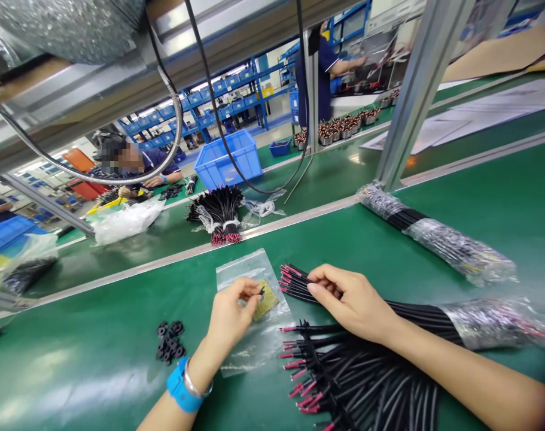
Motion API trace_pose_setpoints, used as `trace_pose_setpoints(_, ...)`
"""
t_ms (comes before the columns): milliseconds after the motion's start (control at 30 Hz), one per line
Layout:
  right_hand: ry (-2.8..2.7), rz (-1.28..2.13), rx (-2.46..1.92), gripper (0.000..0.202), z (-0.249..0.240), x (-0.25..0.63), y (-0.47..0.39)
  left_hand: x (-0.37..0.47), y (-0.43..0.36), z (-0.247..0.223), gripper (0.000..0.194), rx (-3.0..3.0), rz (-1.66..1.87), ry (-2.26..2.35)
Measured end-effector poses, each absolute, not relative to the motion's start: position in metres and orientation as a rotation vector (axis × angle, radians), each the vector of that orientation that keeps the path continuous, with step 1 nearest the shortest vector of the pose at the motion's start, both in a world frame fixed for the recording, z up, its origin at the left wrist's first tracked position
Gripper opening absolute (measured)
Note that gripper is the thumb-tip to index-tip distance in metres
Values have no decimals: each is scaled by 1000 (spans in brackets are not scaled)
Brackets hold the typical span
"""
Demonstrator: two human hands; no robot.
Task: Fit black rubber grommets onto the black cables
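Note:
My left hand point(237, 308), with a blue wristband, pinches a small black part point(262, 293) above a clear plastic bag point(249, 350) that has a yellowish piece point(268, 302) on it. My right hand point(350, 299) has its fingers closed at the red-tipped ends of a bundle of black cables point(297, 284). That bundle runs under my right forearm into a plastic wrap. Nearer to me, a second group of black cables point(371, 377) lies fanned out with red and pink tips. Left of the bag sits a small pile of black parts point(169, 342).
A plastic-wrapped cable bundle point(438, 234) lies at the back right. Tied cables point(222, 209) rest behind the metal rail, near a blue bin point(230, 160). An upright metal post point(418, 96) stands at right. Dark cords hang overhead. Two people work beyond the bench.

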State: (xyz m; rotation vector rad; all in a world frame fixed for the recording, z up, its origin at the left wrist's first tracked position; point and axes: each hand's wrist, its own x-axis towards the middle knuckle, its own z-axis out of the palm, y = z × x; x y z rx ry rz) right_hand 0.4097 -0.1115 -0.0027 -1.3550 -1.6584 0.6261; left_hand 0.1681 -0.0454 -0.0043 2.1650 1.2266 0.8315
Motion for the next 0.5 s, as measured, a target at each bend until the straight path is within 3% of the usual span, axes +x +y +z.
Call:
trace_pose_setpoints(133,-1704,606,-1338,15,-3,409,-112,180,-53,-9,22,2865,512,1079)
trace_pose_setpoints(233,-1745,589,-1312,12,-3,408,-114,186,-56,-10,25,3002,261,1085)
trace_pose_setpoints(367,-1827,560,-1257,9,-4,406,-116,189,-54,-9,27,2776,322,1100)
trace_pose_setpoints(500,-1901,534,-1209,11,-5,402,-117,192,-54,-7,27,1949,721,1151)
